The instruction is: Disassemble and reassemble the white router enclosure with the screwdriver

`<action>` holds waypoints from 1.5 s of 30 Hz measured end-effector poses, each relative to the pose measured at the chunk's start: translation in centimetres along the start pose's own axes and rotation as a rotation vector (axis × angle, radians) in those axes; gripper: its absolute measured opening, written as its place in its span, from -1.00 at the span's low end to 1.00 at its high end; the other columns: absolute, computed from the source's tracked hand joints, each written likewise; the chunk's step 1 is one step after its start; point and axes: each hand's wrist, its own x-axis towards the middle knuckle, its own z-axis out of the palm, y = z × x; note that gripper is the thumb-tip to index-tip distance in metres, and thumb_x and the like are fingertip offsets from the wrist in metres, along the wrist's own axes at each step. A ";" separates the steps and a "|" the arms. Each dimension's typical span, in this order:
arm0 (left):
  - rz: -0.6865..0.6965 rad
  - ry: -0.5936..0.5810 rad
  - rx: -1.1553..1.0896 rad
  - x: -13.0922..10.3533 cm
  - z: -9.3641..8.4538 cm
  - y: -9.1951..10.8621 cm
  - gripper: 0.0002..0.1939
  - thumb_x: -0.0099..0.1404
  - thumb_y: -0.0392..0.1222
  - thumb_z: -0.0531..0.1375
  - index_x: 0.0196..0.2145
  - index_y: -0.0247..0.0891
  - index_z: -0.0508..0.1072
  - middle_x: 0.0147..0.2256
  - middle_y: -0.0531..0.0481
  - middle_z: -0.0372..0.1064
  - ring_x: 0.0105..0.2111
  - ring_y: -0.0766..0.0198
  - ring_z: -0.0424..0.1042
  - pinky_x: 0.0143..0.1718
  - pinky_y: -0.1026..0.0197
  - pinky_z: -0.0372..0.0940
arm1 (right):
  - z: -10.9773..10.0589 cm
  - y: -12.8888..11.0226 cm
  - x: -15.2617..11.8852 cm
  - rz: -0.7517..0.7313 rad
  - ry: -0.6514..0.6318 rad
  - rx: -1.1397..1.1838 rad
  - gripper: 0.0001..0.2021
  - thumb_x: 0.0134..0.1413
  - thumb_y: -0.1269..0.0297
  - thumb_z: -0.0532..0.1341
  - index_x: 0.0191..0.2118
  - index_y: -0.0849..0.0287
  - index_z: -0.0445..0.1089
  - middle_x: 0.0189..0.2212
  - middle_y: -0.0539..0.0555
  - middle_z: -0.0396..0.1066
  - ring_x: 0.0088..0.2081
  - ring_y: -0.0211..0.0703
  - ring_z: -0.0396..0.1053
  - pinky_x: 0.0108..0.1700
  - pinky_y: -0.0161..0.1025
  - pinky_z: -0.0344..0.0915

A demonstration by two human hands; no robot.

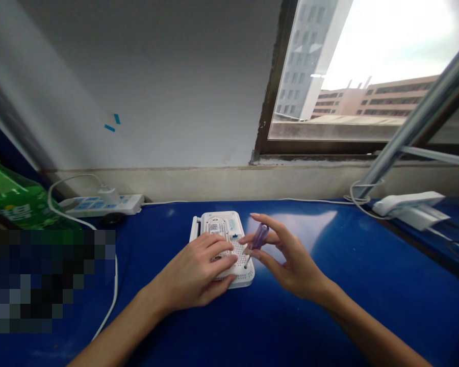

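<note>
Found white device (pixel 238 249) lying flat on blue table (pixel 252 326), perforated shell uppermost. Laid left hand (pixel 199 267) across the device's left half, fingers loosely spread and resting, not clasping. Pinched purple-handled screwdriver (pixel 261 233) between thumb and fingers of right hand (pixel 292 260), just beside the device's right edge — shaft tilted, tip down at the shell near its front right corner. Could not tell about any screw under the tip.

Checked for writing. Saw printed label (pixel 216 227) on the device, too small to read. Saw green bottle (pixel 17 201) well left of the device — label lettering present but blurred, brand illegible. Saw power strip (pixel 128 205) with blue-marked sockets and one white plug, behind and left of the device.
</note>
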 end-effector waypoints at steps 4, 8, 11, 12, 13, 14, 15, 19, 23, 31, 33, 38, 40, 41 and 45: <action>0.050 -0.025 -0.015 0.2 0.1 0.3 -0.74 0.46 -0.21 0.11 0.04 -0.28 0.46 -0.02 -0.18 0.46 0.00 0.03 0.40 0.02 -0.02 0.35 | -0.2 -0.3 -0.2 -0.014 -0.048 0.032 -0.42 0.32 0.46 0.18 0.34 -0.06 0.03 -0.02 0.13 0.53 -0.02 -0.06 0.54 0.03 -0.05 0.49; 0.054 -0.032 -0.027 0.2 0.3 0.5 -0.74 0.47 -0.23 0.09 0.05 -0.26 0.46 -0.01 -0.16 0.46 0.02 0.04 0.40 0.04 0.00 0.34 | 0.0 -0.2 -0.2 -0.036 0.014 0.033 -0.41 0.27 0.47 0.24 0.31 -0.06 0.06 -0.13 0.08 0.56 -0.09 -0.08 0.56 0.03 -0.04 0.48; 0.042 -0.019 -0.023 0.2 0.4 0.4 -0.75 0.47 -0.21 0.10 0.02 -0.26 0.46 0.00 -0.16 0.47 0.02 0.03 0.41 0.04 -0.02 0.34 | 0.3 0.2 -0.2 -0.015 0.012 0.037 -0.41 0.25 0.45 0.26 0.29 -0.07 0.10 -0.19 0.04 0.57 -0.15 -0.11 0.57 -0.02 -0.07 0.49; 0.036 -0.016 -0.021 0.1 0.4 0.3 -0.76 0.47 -0.20 0.11 0.01 -0.26 0.47 -0.01 -0.16 0.47 0.01 0.02 0.41 0.04 -0.02 0.34 | 0.4 0.3 -0.2 -0.012 0.005 0.034 -0.41 0.25 0.45 0.27 0.29 -0.07 0.11 -0.20 0.03 0.57 -0.17 -0.11 0.56 -0.03 -0.08 0.49; 0.030 -0.015 -0.020 0.1 0.4 0.3 -0.76 0.46 -0.19 0.12 0.01 -0.26 0.47 -0.01 -0.16 0.47 0.01 0.02 0.41 0.04 -0.03 0.34 | 0.5 0.5 -0.2 -0.014 0.003 0.022 -0.41 0.24 0.44 0.27 0.29 -0.08 0.12 -0.21 0.02 0.57 -0.19 -0.12 0.56 -0.05 -0.09 0.50; 0.024 -0.016 -0.020 0.1 0.4 0.2 -0.76 0.46 -0.18 0.13 0.00 -0.26 0.47 -0.02 -0.16 0.47 0.00 0.02 0.41 0.03 -0.02 0.35 | 0.6 0.6 -0.3 -0.025 0.008 0.000 -0.41 0.23 0.43 0.29 0.29 -0.08 0.14 -0.22 0.01 0.57 -0.22 -0.13 0.56 -0.08 -0.11 0.50; 0.017 -0.021 -0.021 0.1 0.4 0.2 -0.76 0.45 -0.17 0.13 0.00 -0.26 0.48 -0.03 -0.16 0.48 -0.01 0.02 0.42 0.01 -0.02 0.36 | 0.7 0.7 -0.3 -0.046 0.016 -0.029 -0.41 0.22 0.42 0.31 0.28 -0.09 0.17 -0.24 0.00 0.56 -0.25 -0.14 0.55 -0.11 -0.13 0.50; -0.063 -0.032 -0.019 0.2 0.1 0.1 -0.75 0.39 -0.10 0.20 -0.03 -0.22 0.50 -0.01 -0.15 0.47 0.00 -0.01 0.41 0.02 -0.05 0.36 | 0.6 0.0 -0.3 -0.132 0.017 -0.174 -0.43 0.21 0.38 0.33 0.28 -0.08 0.24 -0.18 0.04 0.56 -0.24 -0.12 0.54 -0.14 -0.14 0.50; -0.204 -0.039 0.006 0.0 0.0 -0.2 -0.51 0.27 0.08 0.31 0.08 -0.19 0.47 0.16 -0.18 0.38 0.17 -0.14 0.29 0.17 -0.20 0.24 | 0.3 -1.4 0.1 -0.119 0.016 -0.185 -0.51 0.35 0.46 0.09 0.32 -0.03 0.24 0.05 0.15 0.49 0.01 -0.04 0.49 0.02 -0.04 0.47; -0.372 -0.143 0.050 -0.6 1.0 -1.0 -0.14 0.21 0.37 0.25 0.35 -0.03 0.22 0.36 -0.22 0.12 0.33 -0.30 0.10 0.24 -0.38 0.11 | 0.0 -1.8 0.7 -0.133 0.148 -0.182 -0.73 0.20 0.38 0.33 0.01 0.00 0.53 -0.29 0.08 0.49 -0.30 -0.09 0.48 -0.30 -0.16 0.47; -0.375 -0.146 0.049 -0.7 1.1 -1.0 -0.14 0.23 0.37 0.24 0.36 -0.02 0.20 0.37 -0.22 0.09 0.34 -0.29 0.07 0.25 -0.38 0.10 | -0.1 -1.7 0.7 -0.136 0.151 -0.201 -0.71 0.22 0.38 0.31 0.04 0.00 0.51 -0.28 0.09 0.46 -0.28 -0.09 0.46 -0.30 -0.17 0.46; -0.377 -0.154 0.050 -0.7 1.2 -0.9 -0.15 0.24 0.37 0.22 0.36 -0.03 0.21 0.38 -0.24 0.07 0.35 -0.30 0.06 0.25 -0.38 0.10 | -0.3 -1.8 0.9 -0.146 0.068 -0.177 -0.57 0.37 0.48 0.07 0.24 -0.04 0.36 -0.02 0.14 0.49 0.01 -0.01 0.44 -0.01 -0.01 0.45; -0.375 -0.140 0.046 -0.8 1.2 -0.9 -0.15 0.23 0.37 0.23 0.36 -0.03 0.21 0.37 -0.26 0.07 0.34 -0.31 0.07 0.24 -0.39 0.11 | -0.4 -1.7 1.0 -0.159 0.085 -0.166 -0.58 0.34 0.48 0.12 0.21 -0.04 0.39 -0.07 0.12 0.52 -0.03 -0.01 0.46 -0.03 -0.02 0.45; -0.374 -0.133 0.043 -0.8 1.2 -0.9 -0.14 0.23 0.37 0.23 0.36 -0.03 0.21 0.37 -0.26 0.07 0.34 -0.31 0.07 0.24 -0.39 0.11 | -0.5 -1.7 1.0 -0.158 0.101 -0.166 -0.60 0.32 0.48 0.16 0.18 -0.04 0.42 -0.11 0.11 0.53 -0.08 -0.02 0.47 -0.07 -0.03 0.45; -0.375 -0.139 0.034 -0.8 0.9 -0.8 -0.14 0.24 0.39 0.21 0.36 -0.04 0.20 0.37 -0.28 0.07 0.34 -0.33 0.06 0.21 -0.42 0.13 | -0.7 -1.3 1.1 -0.138 0.148 -0.184 -0.69 0.23 0.44 0.29 0.04 -0.02 0.51 -0.26 0.08 0.49 -0.25 -0.07 0.46 -0.25 -0.10 0.43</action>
